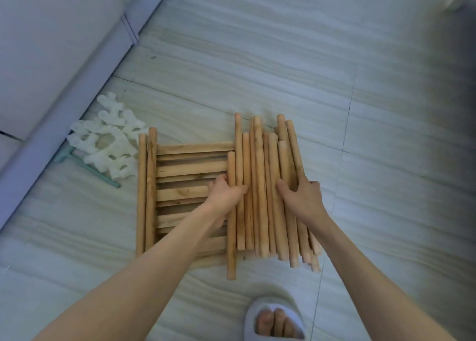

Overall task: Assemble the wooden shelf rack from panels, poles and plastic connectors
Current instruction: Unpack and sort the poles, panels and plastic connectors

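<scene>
At the far left we see a pale sofa [51,44] running along the tiled floor [360,108]. Just beside its base lies a heap of white plastic connectors [108,142], piled over a thin green tool [103,174] whose handle pokes out toward us.

Next comes the stack of slatted wooden panels [185,168], lying flat on the floor. Two poles [147,186] rest along its left edge, side by side and pointing away from us.

Our left hand [226,191] reaches in over the right part of the panels — its fingers curl round a single pole [231,212] at the left edge of the main bundle, with the thumb pressed against the neighbouring pole.

The bundle of poles [268,186] sits on the right side of the panels, spilling partly onto the floor, the poles roughly parallel with uneven ends.

Our right hand [301,193] rests on the right side of that bundle — fingers spread and only lightly bent, lying on top of the poles rather than closing round any of them.

At the bottom, a foot in a white slipper [273,322] stands on the tiles.
</scene>
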`<state>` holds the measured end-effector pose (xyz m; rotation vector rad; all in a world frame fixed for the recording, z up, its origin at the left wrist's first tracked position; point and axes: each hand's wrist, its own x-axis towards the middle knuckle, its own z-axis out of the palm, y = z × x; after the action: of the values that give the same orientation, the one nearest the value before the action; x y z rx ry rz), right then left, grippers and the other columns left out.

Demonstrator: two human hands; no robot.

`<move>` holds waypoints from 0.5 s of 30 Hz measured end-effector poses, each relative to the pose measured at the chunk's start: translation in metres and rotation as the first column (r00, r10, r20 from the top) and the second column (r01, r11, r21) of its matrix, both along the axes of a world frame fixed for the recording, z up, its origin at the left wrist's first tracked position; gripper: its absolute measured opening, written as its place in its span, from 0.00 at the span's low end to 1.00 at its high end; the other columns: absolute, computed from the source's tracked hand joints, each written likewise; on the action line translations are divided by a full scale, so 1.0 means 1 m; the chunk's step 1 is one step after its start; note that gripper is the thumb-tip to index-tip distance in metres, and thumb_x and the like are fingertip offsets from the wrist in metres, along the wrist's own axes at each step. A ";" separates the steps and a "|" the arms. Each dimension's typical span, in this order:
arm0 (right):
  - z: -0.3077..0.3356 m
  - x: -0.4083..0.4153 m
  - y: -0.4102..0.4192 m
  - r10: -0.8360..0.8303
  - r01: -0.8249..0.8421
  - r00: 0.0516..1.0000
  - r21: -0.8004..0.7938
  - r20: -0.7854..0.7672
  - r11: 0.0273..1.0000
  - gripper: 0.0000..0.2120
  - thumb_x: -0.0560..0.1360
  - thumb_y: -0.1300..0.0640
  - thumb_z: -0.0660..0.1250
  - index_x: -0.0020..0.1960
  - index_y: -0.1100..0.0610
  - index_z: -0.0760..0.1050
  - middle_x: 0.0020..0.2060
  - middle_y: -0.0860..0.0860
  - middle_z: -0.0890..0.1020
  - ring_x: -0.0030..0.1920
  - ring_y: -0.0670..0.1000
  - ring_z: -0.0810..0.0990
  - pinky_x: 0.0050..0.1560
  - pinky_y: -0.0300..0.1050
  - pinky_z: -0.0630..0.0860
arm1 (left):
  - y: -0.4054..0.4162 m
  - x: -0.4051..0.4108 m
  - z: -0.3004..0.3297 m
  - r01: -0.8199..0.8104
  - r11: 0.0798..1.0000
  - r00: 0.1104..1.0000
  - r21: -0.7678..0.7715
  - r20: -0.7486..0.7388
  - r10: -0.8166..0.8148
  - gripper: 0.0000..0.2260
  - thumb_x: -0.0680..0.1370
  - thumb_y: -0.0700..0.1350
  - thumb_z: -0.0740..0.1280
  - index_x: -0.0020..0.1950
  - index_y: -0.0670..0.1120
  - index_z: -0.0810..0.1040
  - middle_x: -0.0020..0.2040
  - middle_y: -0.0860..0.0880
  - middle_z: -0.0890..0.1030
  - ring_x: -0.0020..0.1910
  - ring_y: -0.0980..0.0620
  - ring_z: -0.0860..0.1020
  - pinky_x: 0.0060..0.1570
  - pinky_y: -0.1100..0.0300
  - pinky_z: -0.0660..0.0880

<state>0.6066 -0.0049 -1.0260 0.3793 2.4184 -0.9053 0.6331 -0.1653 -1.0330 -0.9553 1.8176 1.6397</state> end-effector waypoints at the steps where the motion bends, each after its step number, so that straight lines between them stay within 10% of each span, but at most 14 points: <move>1: -0.001 0.001 0.000 -0.005 0.005 1.000 -0.013 0.003 1.000 0.30 0.76 0.44 0.61 0.72 0.58 0.59 0.65 0.58 0.63 0.65 0.59 0.67 0.66 0.53 0.67 | 0.000 0.000 0.000 -0.017 1.000 1.000 0.005 -0.002 0.017 0.27 0.76 0.44 0.67 0.73 0.46 0.61 0.68 0.44 0.68 0.64 0.44 0.71 0.64 0.44 0.70; 15: -0.010 0.003 -0.013 -0.055 0.216 0.955 -0.555 0.292 0.804 0.25 0.73 0.51 0.70 0.67 0.54 0.69 0.56 0.50 0.80 0.55 0.50 0.80 0.55 0.50 0.78 | 0.004 -0.004 -0.001 -0.114 0.966 0.993 0.234 0.013 0.114 0.22 0.79 0.47 0.64 0.71 0.42 0.65 0.62 0.45 0.76 0.58 0.50 0.75 0.57 0.56 0.72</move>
<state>0.6094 -0.0180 -1.0356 0.4089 1.7686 -1.4984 0.6291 -0.1608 -1.0341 -0.9674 1.5501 1.8757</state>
